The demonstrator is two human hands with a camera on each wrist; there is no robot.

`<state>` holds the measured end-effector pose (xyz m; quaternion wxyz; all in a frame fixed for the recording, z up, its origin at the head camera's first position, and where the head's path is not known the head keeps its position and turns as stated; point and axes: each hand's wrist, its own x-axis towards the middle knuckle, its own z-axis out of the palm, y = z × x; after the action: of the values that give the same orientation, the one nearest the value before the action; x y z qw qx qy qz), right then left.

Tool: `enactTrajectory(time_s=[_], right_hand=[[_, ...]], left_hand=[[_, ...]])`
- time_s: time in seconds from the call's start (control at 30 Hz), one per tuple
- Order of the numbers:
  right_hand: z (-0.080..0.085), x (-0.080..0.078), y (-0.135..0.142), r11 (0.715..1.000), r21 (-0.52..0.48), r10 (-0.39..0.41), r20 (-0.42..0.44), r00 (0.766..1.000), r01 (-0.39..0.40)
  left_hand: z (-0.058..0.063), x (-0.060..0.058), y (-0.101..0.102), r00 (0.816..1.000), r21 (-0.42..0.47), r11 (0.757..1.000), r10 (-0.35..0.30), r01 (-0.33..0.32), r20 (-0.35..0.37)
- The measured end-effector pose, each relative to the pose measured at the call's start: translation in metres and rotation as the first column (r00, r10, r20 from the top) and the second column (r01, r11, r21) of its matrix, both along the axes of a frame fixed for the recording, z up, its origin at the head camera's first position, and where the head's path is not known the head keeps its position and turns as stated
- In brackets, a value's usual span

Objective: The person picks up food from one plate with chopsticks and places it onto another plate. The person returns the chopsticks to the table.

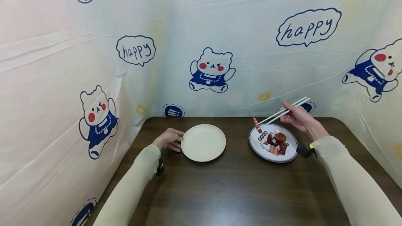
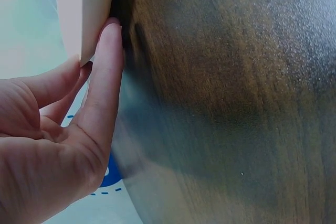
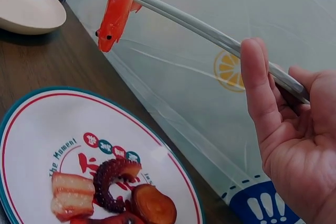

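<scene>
My right hand (image 1: 298, 117) grips a pair of pale chopsticks (image 3: 194, 27). Between their tips hangs an orange-red shrimp (image 3: 116, 17), head down, above the far left rim of a printed white plate (image 3: 31, 145) with a dark blue-green edge. On that plate lie a curled octopus tentacle (image 3: 101, 179), a pork-like chunk (image 3: 72, 195), a round brown slice (image 3: 153, 204) and a dark red piece (image 1: 282, 148). At the left, my left hand (image 1: 169, 138) pinches the rim of a plain cream plate (image 1: 203, 143), thumb on one side and fingers on the other.
Both plates stand toward the far side of a dark brown wooden table (image 1: 220, 191). A pale printed sheet (image 1: 176, 44) with cartoon bears hangs close behind the table and along its sides. Bare wood separates the two plates.
</scene>
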<state>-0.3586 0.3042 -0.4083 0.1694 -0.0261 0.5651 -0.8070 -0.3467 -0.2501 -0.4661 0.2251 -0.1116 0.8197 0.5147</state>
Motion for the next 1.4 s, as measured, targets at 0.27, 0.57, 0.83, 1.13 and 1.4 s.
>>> enactTrajectory(time_s=[0.27, 0.57, 0.83, 1.13, 1.4], right_hand=[[0.002, -0.003, -0.012, 1.0, 0.005, 0.022, -0.011, 1.0, -0.022], [0.004, -0.01, -0.027, 0.995, -0.053, 0.076, -0.059, 0.995, -0.079], [0.002, -0.014, -0.035, 0.994, -0.051, 0.092, -0.049, 0.995, -0.095], [0.003, -0.015, -0.047, 0.994, -0.058, 0.096, -0.03, 0.995, -0.098], [-0.002, -0.02, -0.058, 0.994, -0.054, 0.093, -0.039, 0.995, -0.095]], left_hand=[[-0.001, 0.0, -0.001, 1.0, -0.002, 1.0, 0.001, -0.001, 0.006], [0.003, -0.002, 0.0, 1.0, -0.002, 1.0, 0.002, -0.002, -0.009], [0.001, 0.001, 0.001, 1.0, -0.007, 1.0, 0.003, -0.003, -0.01], [0.003, 0.001, 0.003, 1.0, -0.013, 1.0, -0.002, 0.002, -0.011], [0.002, 0.002, 0.003, 1.0, -0.016, 1.0, 0.0, -0.001, -0.012]])
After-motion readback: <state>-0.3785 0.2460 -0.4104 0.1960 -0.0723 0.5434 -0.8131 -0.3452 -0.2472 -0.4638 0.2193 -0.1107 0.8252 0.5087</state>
